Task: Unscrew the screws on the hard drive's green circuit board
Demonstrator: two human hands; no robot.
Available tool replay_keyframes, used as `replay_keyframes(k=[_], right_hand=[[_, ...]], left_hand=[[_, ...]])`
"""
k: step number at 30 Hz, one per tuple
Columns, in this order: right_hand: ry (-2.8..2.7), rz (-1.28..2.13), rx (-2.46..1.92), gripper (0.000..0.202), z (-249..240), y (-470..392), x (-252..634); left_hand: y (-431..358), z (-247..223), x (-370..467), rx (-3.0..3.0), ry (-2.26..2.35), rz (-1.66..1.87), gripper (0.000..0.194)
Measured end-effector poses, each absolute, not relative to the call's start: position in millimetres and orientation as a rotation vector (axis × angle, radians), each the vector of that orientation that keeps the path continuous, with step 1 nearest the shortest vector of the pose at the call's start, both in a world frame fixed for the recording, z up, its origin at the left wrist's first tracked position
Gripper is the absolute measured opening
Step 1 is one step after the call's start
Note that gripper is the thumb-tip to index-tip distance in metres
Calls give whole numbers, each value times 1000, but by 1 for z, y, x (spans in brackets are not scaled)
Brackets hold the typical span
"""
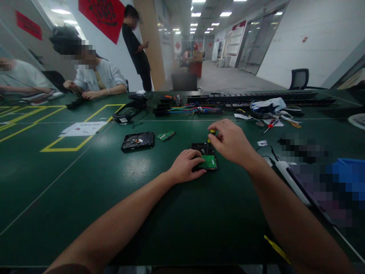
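A black hard drive with a green circuit board [210,162] lies on the dark green table [154,213], in front of me. Around its left side rests my left hand [186,166], thumb and fingers on the drive's edges. My right hand [229,140] pinches a screwdriver [212,131] with a yellow and black handle, held upright over the drive; its tip is hidden. To the left lie a second black drive [138,141] and a loose green circuit board [166,135].
Cables [182,110], tools and long black rails [245,99] line the table's far side. A red screwdriver [270,125] and white cloth [269,104] lie right. Paper [83,129] lies left. People sit and stand beyond the left side.
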State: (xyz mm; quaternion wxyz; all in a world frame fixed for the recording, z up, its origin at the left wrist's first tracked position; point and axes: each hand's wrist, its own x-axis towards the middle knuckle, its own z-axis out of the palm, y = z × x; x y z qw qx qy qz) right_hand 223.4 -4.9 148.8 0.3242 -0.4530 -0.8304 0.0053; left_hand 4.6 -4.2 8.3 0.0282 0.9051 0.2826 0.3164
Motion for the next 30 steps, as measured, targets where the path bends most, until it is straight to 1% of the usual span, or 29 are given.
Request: replay_keyframes(k=[12,21,26,30], right_hand=[[-2203,16,-1161,23,148,-5,223],[-2196,7,-1158,22,147,-5,223],[-2179,23,-1161,18,149,-5,222],[-2176,24,-1172,21,150,-6,222]], left_hand=[[-4,6,4,2826,886,999,40],[-4,6,4,2807,913,979,39],[-3,5,4,2814,914,987,39],[-4,6,4,2815,927,992,39]])
